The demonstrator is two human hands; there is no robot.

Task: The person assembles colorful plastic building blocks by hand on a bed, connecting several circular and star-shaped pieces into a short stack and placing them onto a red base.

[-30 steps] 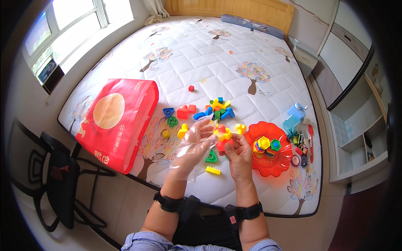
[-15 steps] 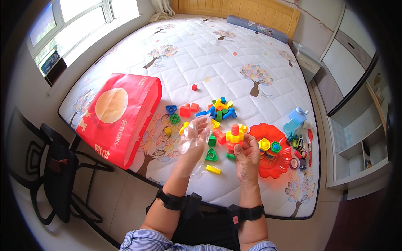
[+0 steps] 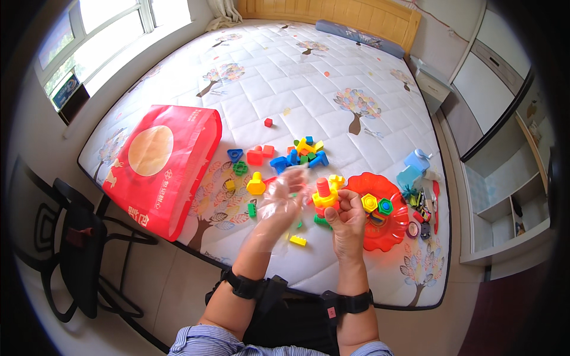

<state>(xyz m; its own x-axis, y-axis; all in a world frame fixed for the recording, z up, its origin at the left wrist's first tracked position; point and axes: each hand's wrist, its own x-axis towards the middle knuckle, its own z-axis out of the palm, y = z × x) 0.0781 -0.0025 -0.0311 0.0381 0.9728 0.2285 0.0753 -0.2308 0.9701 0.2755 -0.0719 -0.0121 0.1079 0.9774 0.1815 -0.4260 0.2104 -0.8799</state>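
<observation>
In my right hand (image 3: 349,228) is a toy bolt (image 3: 323,187) with an orange-red threaded shaft and a yellow nut around it, pinched between thumb and fingers. My left hand (image 3: 288,193) is wrapped in loose clear plastic (image 3: 276,204) that looks like a disposable glove. Its fingers are partly stretched toward the toy bolt and apart from it; the plastic and motion blur them somewhat. A yellow toy bolt (image 3: 256,184) stands left of my left hand. Behind both hands lie blue toy bolts (image 3: 293,158) among mixed toy pieces. A yellow block (image 3: 298,240) rests nearer me.
Right of my right hand sits a red scalloped plate (image 3: 389,237) with hexagonal toy pieces (image 3: 369,203) on it. Small toys (image 3: 424,213) and a light-blue container (image 3: 415,166) lie beyond. A large red bag (image 3: 160,172) lies on the mattress (image 3: 285,83) at left, near a black chair (image 3: 77,255).
My left hand has come slightly closer to the toy bolt in my right hand, uncovering the yellow bolt at its left. The view has shifted a little.
</observation>
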